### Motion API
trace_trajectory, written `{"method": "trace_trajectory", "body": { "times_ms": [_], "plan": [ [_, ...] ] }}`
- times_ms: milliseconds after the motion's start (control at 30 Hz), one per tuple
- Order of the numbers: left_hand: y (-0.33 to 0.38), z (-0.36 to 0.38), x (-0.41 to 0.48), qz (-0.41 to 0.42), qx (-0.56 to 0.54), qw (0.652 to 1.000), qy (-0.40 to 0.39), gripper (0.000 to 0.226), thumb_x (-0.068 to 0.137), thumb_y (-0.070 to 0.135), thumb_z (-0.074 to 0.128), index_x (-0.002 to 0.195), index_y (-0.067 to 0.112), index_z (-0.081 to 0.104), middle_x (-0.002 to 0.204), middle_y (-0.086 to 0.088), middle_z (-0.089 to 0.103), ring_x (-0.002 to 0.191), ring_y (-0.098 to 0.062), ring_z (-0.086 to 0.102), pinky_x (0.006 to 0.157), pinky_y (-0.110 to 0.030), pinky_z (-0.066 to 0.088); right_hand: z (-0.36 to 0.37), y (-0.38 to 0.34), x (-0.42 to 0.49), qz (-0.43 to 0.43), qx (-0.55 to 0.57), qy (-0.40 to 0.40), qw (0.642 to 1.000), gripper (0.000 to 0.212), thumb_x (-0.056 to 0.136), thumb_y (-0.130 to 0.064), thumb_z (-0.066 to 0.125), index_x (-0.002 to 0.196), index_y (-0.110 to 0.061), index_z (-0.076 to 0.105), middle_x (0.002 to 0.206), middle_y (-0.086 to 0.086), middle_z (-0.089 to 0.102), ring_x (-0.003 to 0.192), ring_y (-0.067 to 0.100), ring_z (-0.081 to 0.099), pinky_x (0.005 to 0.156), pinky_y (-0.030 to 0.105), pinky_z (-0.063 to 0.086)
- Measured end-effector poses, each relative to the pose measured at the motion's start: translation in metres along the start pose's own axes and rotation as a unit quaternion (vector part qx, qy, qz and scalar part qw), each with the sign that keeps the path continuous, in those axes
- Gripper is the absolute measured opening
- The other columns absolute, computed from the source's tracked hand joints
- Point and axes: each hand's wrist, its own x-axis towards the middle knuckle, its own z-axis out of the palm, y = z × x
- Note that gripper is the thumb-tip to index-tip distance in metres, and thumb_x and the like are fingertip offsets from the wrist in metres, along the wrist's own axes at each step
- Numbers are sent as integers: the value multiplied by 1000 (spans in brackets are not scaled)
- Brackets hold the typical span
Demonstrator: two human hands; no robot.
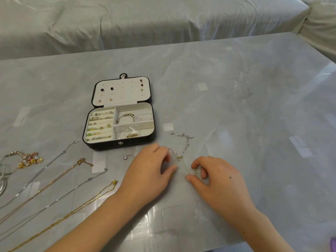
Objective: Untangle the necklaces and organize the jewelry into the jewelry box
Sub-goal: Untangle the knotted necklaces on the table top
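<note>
Far left edge of the grey marble table (254,88): a charm bracelet (23,159) lies in a heap, with gold and pink bits bunched at its right end. Beside it, four necklaces are laid out straight and apart, running diagonally toward the near left corner: a silver chain (45,168), a rose-gold chain (60,177), a second silver chain (76,187), and a gold chain (87,202) nearest you.

Centre left: the jewelry box (119,142) stands open, lid flat behind it. Stud earrings sit pinned in the lid panel. Rings and small earrings fill the padded rolls on the left side; a beaded bracelet (126,117) lies in the upper right compartment; gold pieces lie in the lower right one.

Just in front of the box, a small silver pendant (127,156) lies loose on the table.

Your left hand (147,177) rests palm down, thumb and forefinger pinching the tangled necklaces (181,153) at the knot. The silver strand runs up and away to the right of the box; a fine gold strand crosses toward your other hand.

Your right hand (216,182) is curled, with its thumb and fingers closed on the near end of that tangle, at a small clasp.
</note>
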Motion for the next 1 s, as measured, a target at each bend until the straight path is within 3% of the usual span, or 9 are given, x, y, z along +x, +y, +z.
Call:
{"method": "trace_trajectory", "body": {
  "times_ms": [200,467,600,733,833,1000],
  "plan": [
    [-6,-7,-13,4,14,999,-31,11,76,17,69,73,22,59,73,11,44,72,-12,42,63,-10,28,-7,4,-8,4,-25,-44,999,18,86,-41,57,76,-26,58,72,-12,49,77,9,46,64,16,32],
    [-17,-32,-23,18,50,994,-100,14,73,18,65,84,28,63,77,16,43,77,-13,46,69,-24,36,-25,-2,-14,1,-74,-163,984,20,87,-45,54,72,-34,49,72,-15,47,81,5,44,65,15,33],
    [-19,-33,-31,29,41,994,-94,12,69,27,59,80,28,64,81,15,50,76,-14,50,68,-30,44,-28,-5,-19,3,-69,-192,979,27,86,-46,55,66,-36,41,76,-14,49,83,6,47,72,19,37],
    [-20,-25,-33,47,42,993,-95,21,77,43,54,86,28,64,87,14,54,79,-11,51,71,-24,42,-29,-7,-16,0,-55,-186,981,20,87,-43,56,72,-32,48,78,-12,52,80,6,48,71,19,37],
    [-21,-20,-31,51,31,994,-88,21,84,39,54,95,25,65,90,12,57,82,-10,51,75,-16,36,-34,-7,-12,10,-26,-160,987,19,87,-39,57,72,-31,48,72,-12,52,71,1,47,65,14,35],
    [-23,-20,-30,63,20,994,-90,29,87,29,40,92,19,66,87,6,59,80,-13,52,75,-19,36,-42,-2,-6,30,1,-133,991,17,87,-27,59,73,-23,50,67,-8,56,66,5,50,62,13,35]
  ]
}}
